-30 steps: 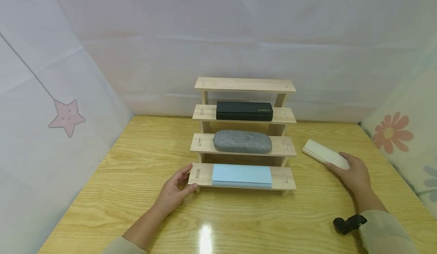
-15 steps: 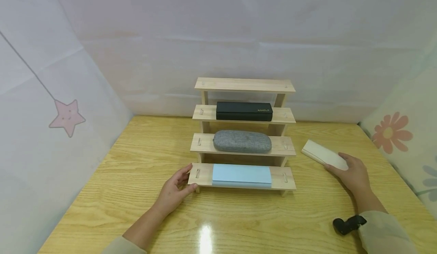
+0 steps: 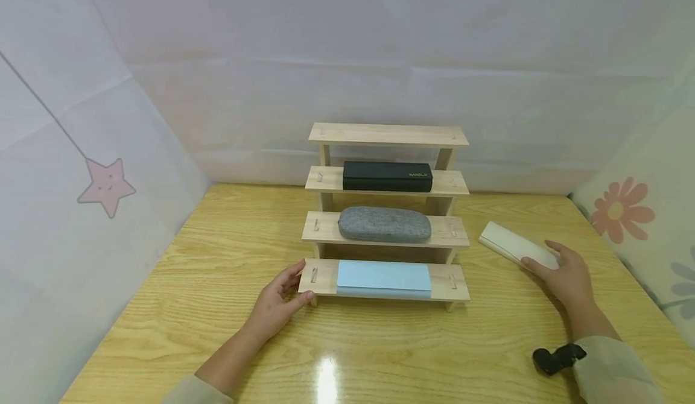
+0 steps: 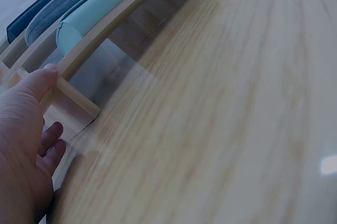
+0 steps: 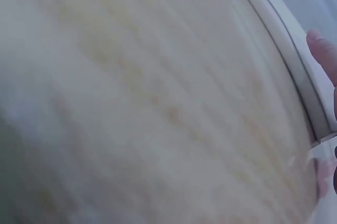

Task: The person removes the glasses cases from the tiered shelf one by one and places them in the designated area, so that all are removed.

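Note:
A stepped wooden display rack (image 3: 388, 134) stands mid-table. Its tiers carry a black glasses case (image 3: 387, 176), a grey fabric glasses case (image 3: 384, 224) and, lowest, a light blue glasses case (image 3: 383, 276). My left hand (image 3: 275, 307) holds the left end of the bottom shelf, thumb at the front corner; in the left wrist view the thumb (image 4: 39, 83) lies on the shelf end. To the right, a cream glasses case (image 3: 513, 242) lies slanted on the table. My right hand (image 3: 567, 280) is at its near end, thumb and fingers spread about it; the right wrist view shows the thumb (image 5: 322, 52) over the case.
The wood-grain table (image 3: 217, 235) is bounded by a pale cloth backdrop (image 3: 260, 48) behind and at both sides. The rack's top shelf bears nothing. A black device (image 3: 556, 359) is strapped at my right sleeve.
My right hand has shifted slightly to the right and its fingers have spread a little at the cream glasses case. My left hand stays on the rack.

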Demonstrator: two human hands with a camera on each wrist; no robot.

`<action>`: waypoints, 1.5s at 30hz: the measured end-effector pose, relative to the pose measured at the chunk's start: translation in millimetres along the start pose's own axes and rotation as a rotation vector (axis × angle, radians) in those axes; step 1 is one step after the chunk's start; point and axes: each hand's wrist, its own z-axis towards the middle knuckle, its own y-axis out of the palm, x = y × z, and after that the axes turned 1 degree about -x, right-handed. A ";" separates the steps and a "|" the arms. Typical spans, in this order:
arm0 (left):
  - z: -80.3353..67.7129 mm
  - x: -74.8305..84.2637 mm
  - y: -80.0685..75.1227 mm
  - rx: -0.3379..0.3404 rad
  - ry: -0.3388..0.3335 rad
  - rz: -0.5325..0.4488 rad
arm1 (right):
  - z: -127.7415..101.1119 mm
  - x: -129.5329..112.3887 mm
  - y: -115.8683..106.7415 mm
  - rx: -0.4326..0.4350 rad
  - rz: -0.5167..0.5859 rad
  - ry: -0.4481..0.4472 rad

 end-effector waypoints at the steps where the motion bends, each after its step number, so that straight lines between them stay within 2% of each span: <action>1: 0.1 0.0 -0.1 -0.001 -0.001 -0.003 | 0.2 -1.3 -0.8 0.002 0.006 0.000; 19: 0.3 1.2 -0.2 -0.006 -0.023 -0.021 | 9.5 -29.5 -16.5 -0.036 0.154 -0.020; 30: -0.5 1.2 -0.3 -0.001 -0.009 -0.014 | 18.7 -48.0 -26.6 -0.026 0.120 -0.077; 45: -0.7 2.4 -0.5 -0.004 -0.033 -0.041 | 26.6 -78.9 -34.6 -0.026 0.142 -0.128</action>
